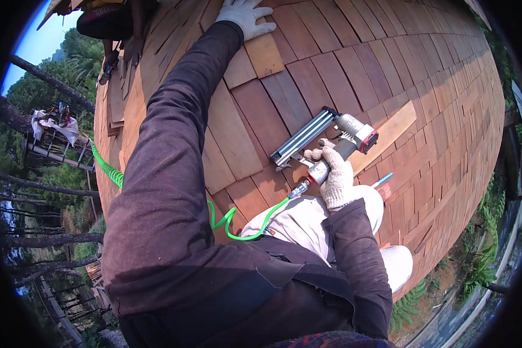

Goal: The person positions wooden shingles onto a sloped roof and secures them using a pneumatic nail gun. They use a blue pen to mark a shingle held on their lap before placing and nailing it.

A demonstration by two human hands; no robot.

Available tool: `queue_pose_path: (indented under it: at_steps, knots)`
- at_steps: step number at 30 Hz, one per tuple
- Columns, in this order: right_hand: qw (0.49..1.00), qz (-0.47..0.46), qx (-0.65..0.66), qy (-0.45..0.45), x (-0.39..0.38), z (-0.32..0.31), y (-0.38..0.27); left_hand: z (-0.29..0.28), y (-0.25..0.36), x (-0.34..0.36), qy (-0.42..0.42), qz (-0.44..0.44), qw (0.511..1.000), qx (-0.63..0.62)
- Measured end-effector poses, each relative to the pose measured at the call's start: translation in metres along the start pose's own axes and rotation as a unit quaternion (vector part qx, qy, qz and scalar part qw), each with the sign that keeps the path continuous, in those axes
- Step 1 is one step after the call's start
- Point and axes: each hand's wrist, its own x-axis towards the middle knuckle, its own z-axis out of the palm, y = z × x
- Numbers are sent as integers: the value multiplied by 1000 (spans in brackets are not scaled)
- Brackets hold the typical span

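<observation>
My right hand point(337, 178), in a knitted white glove, is wrapped round the handle of a pneumatic nail gun point(348, 142). The gun lies across my lap side, its long magazine point(303, 139) pointing left over the wooden shingles point(255, 110). A green coiled air hose point(255, 235) joins the gun's handle at a metal fitting. Far up the roof, my left hand point(246, 17), also gloved in white, rests with spread fingers on the shingles, just above a yellowish shingle point(264, 56).
A long pale board point(391, 133) lies beyond the gun, with a blue pen-like stick point(383, 179) near my knee. At the upper left another person's hand point(136, 51) is by loose shingles; a dark tool point(108, 66) is beside it. A loaded white sack point(55, 127) sits on a rack beyond the roof edge.
</observation>
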Motion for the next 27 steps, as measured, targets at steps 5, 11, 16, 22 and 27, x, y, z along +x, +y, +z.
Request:
queue_pose_path:
  at_steps: [5,11,16,22,27]
  knots:
    - [999,-1,-25,25,3,3,-4,6,6,-1,37,0,999,19]
    - [992,26,-119,-16,13,55,-15,15,2,0,19,-27,998,51]
    - [988,61,-131,-55,30,103,-18,12,0,0,25,-34,998,37]
    - [981,66,-165,-83,54,121,-18,14,3,3,39,-47,998,26]
    - [985,75,-133,-76,49,118,-10,21,-3,1,50,-51,997,30]
